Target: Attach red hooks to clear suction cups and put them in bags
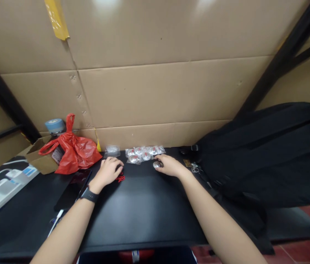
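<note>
My right hand has its thumb and fingers around the edge of a small round silver disc, low over the black table mat. What the disc is I cannot make out. Several similar round silver pieces with red marks, in clear plastic wrappers, lie in a cluster just left of it, by the cardboard wall. My left hand, with a dark watch band on its wrist, rests on the mat with fingers loosely bent and apart. Beside and partly under it are small red cords. Small clear plastic bags lie behind this hand.
At left stand a red plastic bag, a small cardboard box, a blue-capped container and a white power strip. A dark phone lies by my left forearm. A large black backpack fills the right side, beside small metal rings.
</note>
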Motion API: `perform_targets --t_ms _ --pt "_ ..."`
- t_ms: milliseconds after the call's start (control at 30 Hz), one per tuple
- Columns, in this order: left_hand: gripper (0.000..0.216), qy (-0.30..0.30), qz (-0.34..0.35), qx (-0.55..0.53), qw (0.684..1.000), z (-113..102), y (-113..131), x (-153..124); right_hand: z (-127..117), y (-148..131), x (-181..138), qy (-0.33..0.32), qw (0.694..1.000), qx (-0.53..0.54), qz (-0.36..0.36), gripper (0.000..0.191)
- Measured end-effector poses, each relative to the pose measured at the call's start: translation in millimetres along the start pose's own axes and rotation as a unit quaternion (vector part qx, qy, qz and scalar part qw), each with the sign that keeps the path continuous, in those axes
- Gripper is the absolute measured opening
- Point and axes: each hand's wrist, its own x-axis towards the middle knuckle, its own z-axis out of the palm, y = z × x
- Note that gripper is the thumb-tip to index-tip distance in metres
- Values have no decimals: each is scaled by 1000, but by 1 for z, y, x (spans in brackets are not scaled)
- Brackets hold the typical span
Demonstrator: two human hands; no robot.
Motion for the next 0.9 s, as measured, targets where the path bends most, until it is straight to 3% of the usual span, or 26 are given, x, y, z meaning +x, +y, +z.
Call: perform_targets --t_ms 200,367,567,667,767,900 --pt "21 -104 72 -72 989 -19 -23 -4 -3 -10 0 -34 999 -25 28 49" --pt "18 -82 72 -74 991 -11 -22 -1 -12 -30 -6 -55 992 -75 89 56" --pt "13 -85 60 -48 993 -2 -18 -2 -18 -39 -10 -29 995 -42 90 48" --pt "16 -83 54 -31 995 1 -16 -3 -13 -39 -9 3 998 20 59 44" --pt "19 -44 60 -54 996 0 -10 -2 -5 -41 -7 32 991 132 12 41" --pt "22 45 30 -201 978 -4 4 0 10 -51 -4 49 943 326 -53 40"
